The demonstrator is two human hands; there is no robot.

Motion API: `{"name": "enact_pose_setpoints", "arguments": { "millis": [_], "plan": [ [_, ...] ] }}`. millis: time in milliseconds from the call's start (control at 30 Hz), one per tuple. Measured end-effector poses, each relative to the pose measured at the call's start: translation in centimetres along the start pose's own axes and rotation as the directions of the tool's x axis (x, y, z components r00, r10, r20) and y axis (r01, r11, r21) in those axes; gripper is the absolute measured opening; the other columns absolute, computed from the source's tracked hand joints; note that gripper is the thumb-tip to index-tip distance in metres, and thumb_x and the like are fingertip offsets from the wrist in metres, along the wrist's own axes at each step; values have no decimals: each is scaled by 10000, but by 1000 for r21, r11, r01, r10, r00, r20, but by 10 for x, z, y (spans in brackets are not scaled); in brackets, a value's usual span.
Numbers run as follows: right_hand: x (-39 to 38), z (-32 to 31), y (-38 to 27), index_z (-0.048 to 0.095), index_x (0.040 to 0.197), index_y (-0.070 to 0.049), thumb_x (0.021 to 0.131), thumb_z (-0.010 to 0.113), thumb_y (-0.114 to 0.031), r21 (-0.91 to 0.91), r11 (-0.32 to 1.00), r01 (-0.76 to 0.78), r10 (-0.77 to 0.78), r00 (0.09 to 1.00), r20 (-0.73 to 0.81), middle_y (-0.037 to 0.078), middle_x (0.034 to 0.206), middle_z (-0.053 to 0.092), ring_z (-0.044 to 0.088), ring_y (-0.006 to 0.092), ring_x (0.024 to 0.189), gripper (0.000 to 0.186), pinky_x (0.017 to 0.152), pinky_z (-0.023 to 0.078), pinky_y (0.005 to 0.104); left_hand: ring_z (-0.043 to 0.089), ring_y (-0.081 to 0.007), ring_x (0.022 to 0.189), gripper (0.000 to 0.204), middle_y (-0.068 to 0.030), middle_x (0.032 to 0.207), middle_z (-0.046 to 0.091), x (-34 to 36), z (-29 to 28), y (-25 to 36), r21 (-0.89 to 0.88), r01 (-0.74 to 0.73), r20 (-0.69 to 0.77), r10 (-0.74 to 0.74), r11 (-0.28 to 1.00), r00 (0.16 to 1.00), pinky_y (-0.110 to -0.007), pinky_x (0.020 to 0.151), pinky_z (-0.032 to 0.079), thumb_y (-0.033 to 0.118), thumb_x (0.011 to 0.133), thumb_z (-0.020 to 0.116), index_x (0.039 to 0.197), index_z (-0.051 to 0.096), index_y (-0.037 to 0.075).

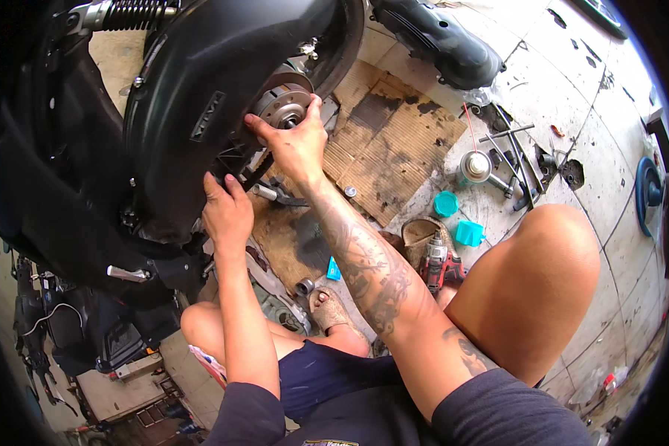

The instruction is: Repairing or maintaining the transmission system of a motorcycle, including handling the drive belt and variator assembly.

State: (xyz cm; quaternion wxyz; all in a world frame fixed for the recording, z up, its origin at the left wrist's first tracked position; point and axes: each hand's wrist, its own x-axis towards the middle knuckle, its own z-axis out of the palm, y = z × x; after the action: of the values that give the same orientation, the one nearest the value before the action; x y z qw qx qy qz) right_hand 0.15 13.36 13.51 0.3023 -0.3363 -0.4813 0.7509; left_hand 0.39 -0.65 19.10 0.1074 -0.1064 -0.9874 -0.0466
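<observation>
The black scooter (178, 97) stands at the upper left with its transmission side exposed. My right hand (296, 145) grips the round metal clutch (282, 106) near the rear wheel, thumb and fingers spread across its rim. A dark drive belt (259, 167) runs below that hand. My left hand (228, 212) is at the lower edge of the scooter's black cover, nearer to me, fingers bent against the opening. What it grips there is hidden.
Stained cardboard (394, 145) covers the floor beside the wheel. A black casing cover (446, 41) lies beyond it. A red impact driver (440, 264), teal cups (446, 203) and a T-handle wrench (507, 134) lie to the right. A small metal socket (305, 285) is near my foot.
</observation>
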Motion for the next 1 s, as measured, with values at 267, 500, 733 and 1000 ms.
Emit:
{"name": "enact_pose_setpoints", "arguments": {
  "millis": [267,500,733,1000],
  "plan": [
    [9,5,-2,269,1384,152,642,895,-371,129,987,-95,87,994,66,294,1139,638,648,357,1083,1103,948,511,377,477,-404,1269,447,-211,1392,499,4,-14,-2,-74,-292,-201,272,954,941,-443,1056,360,68,961,451,1393,361,-4],
    [16,11,6,382,1275,146,623,898,-459,39,992,-120,116,989,87,282,1159,626,644,326,1089,1028,942,513,348,472,-403,1273,461,-212,1392,495,2,-15,-1,-46,-271,-147,262,962,954,-448,1063,351,59,960,438,1399,327,-23],
    [25,10,5,285,1285,186,628,878,-510,1,980,-200,198,973,116,290,1131,637,661,325,1050,1126,913,524,347,483,-400,1270,477,-206,1413,479,1,-17,5,-89,-208,-99,199,974,975,-433,1053,367,64,965,439,1425,321,12],
    [48,12,46,382,1361,105,806,678,-625,5,1000,-10,9,994,110,229,1238,615,672,302,992,964,878,542,359,463,-406,1296,521,-221,1437,449,0,2,-1,-123,-254,-104,242,959,965,-444,1060,369,83,964,467,1452,295,31]
  ]
}}
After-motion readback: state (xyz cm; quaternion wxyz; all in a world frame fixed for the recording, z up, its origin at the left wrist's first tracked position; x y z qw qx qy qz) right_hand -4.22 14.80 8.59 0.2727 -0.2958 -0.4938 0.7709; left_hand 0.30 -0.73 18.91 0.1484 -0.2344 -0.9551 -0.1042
